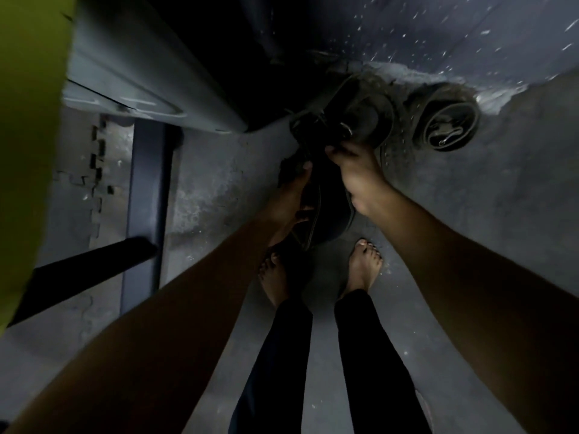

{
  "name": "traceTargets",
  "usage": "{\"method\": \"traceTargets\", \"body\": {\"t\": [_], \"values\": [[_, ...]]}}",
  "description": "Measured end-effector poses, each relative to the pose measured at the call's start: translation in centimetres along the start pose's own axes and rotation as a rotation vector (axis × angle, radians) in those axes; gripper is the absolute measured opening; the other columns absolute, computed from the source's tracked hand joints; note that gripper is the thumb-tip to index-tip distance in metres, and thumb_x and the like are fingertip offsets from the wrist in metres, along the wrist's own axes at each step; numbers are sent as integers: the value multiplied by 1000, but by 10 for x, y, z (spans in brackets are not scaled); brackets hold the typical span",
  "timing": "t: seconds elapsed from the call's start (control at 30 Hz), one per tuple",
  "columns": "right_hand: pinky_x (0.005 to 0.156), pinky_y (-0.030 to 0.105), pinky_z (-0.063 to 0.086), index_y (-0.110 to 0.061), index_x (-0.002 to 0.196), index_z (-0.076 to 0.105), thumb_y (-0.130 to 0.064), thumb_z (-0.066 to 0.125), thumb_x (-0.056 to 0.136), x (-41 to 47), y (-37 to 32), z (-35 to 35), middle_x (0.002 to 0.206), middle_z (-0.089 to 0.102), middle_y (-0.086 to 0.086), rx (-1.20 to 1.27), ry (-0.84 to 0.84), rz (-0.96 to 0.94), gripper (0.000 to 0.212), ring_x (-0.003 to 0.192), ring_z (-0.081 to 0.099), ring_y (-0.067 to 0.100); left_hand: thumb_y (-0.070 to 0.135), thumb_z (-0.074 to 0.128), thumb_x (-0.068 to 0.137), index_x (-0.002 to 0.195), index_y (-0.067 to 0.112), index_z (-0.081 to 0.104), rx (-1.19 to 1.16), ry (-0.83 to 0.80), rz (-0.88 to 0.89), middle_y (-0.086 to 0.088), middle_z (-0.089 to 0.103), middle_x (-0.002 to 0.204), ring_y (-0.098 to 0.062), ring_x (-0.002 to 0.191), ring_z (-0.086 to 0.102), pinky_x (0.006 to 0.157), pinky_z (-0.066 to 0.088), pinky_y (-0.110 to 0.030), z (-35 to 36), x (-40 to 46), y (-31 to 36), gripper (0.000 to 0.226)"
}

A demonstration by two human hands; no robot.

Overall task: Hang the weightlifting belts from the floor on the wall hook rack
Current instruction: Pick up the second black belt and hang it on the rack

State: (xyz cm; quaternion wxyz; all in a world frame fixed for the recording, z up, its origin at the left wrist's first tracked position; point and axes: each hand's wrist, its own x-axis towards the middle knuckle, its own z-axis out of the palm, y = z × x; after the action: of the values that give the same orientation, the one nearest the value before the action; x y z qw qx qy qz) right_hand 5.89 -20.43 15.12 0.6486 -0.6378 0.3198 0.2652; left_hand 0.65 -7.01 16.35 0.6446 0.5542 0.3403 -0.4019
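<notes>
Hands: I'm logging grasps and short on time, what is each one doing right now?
Left hand: closed on the dark belt.
Right hand: closed on the same dark belt, near its buckle.

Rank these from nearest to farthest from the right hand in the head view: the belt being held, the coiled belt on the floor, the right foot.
1. Held belt: in the right hand itself.
2. Right foot: just below it.
3. Coiled belt: up and to the right, by the wall. It is about as close as the foot, so ranks 2 and 3 are uncertain.
</notes>
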Motion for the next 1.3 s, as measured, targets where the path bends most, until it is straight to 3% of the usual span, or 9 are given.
{"method": "traceTargets", "body": {"t": [0.07,0.17,0.4,0.6,0.67,0.8,1.0,1.1,1.3], "values": [[108,45,56,-2,133,68,-16,63,105,-33,-7,2,129,74,14,-24,-10,-7,32,120,71,29,74,48,87,146,35,52,-80,20,35,3,64,142,-22,126,62,99,51,-41,6,-22,18,71],[112,40,50,-4,145,57,-25,66,103,-91,-21,1,141,65,9,-83,-8,-13,48,131,62,26,52,47,103,133,26,64,-248,68,101,0,68,136,-14,121,66,108,50,-39,14,-63,45,43],[117,53,48,-10,147,57,-58,76,82,-238,-64,-22,145,64,6,-46,-13,-114,83,134,62,24,43,55,103,117,11,66,-242,135,105,-2,72,110,-13,92,72,71,56,-27,38,-202,99,36],[95,46,55,3,110,71,-53,65,95,-345,-121,-54,113,72,30,9,10,-296,58,115,68,45,35,56,104,103,15,68,-305,15,224,-2,74,74,-14,61,71,55,56,-23,80,-303,121,23],[92,33,59,-12,110,78,-40,57,106,-376,-139,-62,111,81,12,39,35,-304,35,110,76,27,30,56,104,102,17,66,-280,-35,303,-6,74,86,-17,70,72,62,59,-26,94,-335,125,17],[78,25,59,-14,119,75,-38,46,111,-426,-171,-71,110,81,5,106,102,-345,39,96,78,13,22,55,105,100,18,67,-228,-110,469,-8,75,95,-19,81,74,77,61,-34,115,-400,129,14],[94,53,53,-2,123,70,-79,57,87,-512,-221,-84,116,72,27,139,12,-463,86,101,67,45,30,59,103,103,18,70,-111,-126,645,-14,74,109,-33,105,68,100,51,-54,126,-499,121,16],[110,64,49,-3,123,72,-69,50,98,-560,-243,-94,123,73,28,159,-37,-520,74,113,70,44,54,70,90,100,26,67,30,-146,731,-14,67,107,-37,106,60,98,45,-54,130,-545,105,31],[95,46,61,-7,117,75,-32,67,102,-632,-286,-103,108,82,13,92,-101,-638,31,100,79,29,26,48,108,109,23,72,204,-232,893,-11,76,114,-27,108,70,98,52,-48,144,-629,83,24]]}}
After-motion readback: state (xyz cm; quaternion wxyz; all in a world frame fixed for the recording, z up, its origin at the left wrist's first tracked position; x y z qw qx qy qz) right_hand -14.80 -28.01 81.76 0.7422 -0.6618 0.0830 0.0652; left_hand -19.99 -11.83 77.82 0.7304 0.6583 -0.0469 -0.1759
